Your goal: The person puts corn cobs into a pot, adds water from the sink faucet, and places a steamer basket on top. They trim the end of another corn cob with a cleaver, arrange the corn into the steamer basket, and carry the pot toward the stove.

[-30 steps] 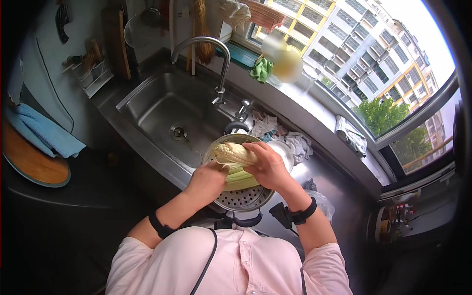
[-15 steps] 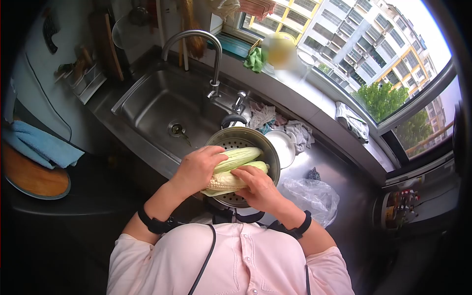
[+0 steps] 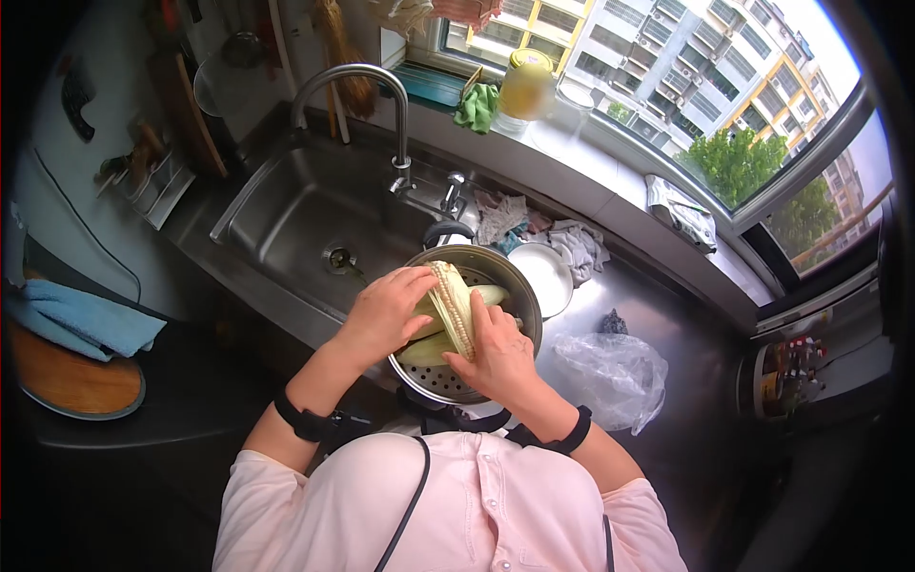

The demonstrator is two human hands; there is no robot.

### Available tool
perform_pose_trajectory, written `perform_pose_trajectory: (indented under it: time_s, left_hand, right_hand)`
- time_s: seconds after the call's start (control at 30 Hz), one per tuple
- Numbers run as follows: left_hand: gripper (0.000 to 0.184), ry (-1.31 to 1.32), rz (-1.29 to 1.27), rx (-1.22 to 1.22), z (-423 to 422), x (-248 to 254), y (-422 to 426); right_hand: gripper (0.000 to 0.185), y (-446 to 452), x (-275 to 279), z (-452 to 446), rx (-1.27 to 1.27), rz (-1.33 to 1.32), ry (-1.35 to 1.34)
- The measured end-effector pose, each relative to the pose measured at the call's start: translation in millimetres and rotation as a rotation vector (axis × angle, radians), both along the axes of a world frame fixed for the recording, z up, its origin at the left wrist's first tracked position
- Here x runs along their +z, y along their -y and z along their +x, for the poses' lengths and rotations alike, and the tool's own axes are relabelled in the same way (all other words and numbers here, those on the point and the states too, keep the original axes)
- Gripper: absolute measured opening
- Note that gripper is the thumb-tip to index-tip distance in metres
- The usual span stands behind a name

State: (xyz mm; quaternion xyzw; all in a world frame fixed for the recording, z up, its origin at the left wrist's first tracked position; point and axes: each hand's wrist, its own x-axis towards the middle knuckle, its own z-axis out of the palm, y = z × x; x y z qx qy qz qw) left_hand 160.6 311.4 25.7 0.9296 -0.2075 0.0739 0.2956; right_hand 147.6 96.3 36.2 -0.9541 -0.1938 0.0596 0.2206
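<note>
A partly husked ear of corn point(image 3: 454, 303), with pale kernels showing along one side, stands at a steep slant over a steel pot point(image 3: 530, 303). My right hand point(image 3: 502, 351) grips its lower right side between thumb and fingers. At its upper left side, the fingertips of my left hand point(image 3: 381, 315) are closed against the husk. Below lie more ears in green husk point(image 3: 426, 351), partly hidden by my hands. They rest on a perforated steamer insert point(image 3: 448, 383) inside the pot.
Left of the pot is a steel sink point(image 3: 286, 224) under a curved faucet point(image 3: 405, 114). A white plate point(image 3: 545, 278), crumpled cloths point(image 3: 579, 250) and a clear plastic bag point(image 3: 615, 381) lie to the right. The pot's dark handle point(image 3: 448, 232) faces the faucet.
The partly husked ear has turned from lying crosswise to pointing away from me. Both hands have shifted around it, and the view has moved slightly.
</note>
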Motion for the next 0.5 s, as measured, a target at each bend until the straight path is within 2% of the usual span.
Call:
perform_pose_trajectory:
  time_s: [0.07,0.17,0.23,0.27,0.33,0.4,0.43,0.47,0.5]
  left_hand:
    - [0.063,0.030,0.010,0.006,-0.3,6.0,3.4]
    - [0.063,0.125,0.062,-0.019,0.8,15.7,5.7]
    - [0.060,0.183,0.103,-0.052,-1.1,24.0,7.0]
    - [0.056,0.202,0.007,-0.016,-5.0,30.0,8.2]
    - [0.052,0.215,-0.091,0.021,-11.5,27.8,6.9]
    - [0.044,0.240,0.008,0.022,-22.7,16.9,1.0]
    - [0.040,0.192,0.074,-0.058,-24.5,11.8,9.1]
    - [0.040,0.188,0.075,-0.061,-24.0,8.0,19.0]
    - [0.043,0.102,0.190,-0.108,-23.0,6.3,30.6]
  right_hand:
    - [0.094,1.4,-0.9,-1.5,-0.001,0.009,0.006]
    - [0.088,2.5,-0.4,-3.1,-0.013,0.047,-0.045]
    - [0.082,11.4,-11.0,-2.3,0.039,0.182,0.130]
    - [0.082,17.1,-12.3,-2.0,0.037,0.182,0.123]
    - [0.077,28.2,-6.9,0.7,-0.031,0.433,0.088]
    - [0.074,38.3,-9.8,4.2,-0.152,0.687,-0.001]
    - [0.074,40.0,-7.8,6.3,-0.199,0.924,-0.125]
    - [0.074,41.4,-5.3,7.9,-0.246,1.158,-0.255]
    - [0.075,42.8,-1.9,9.1,-0.229,1.257,-0.290]
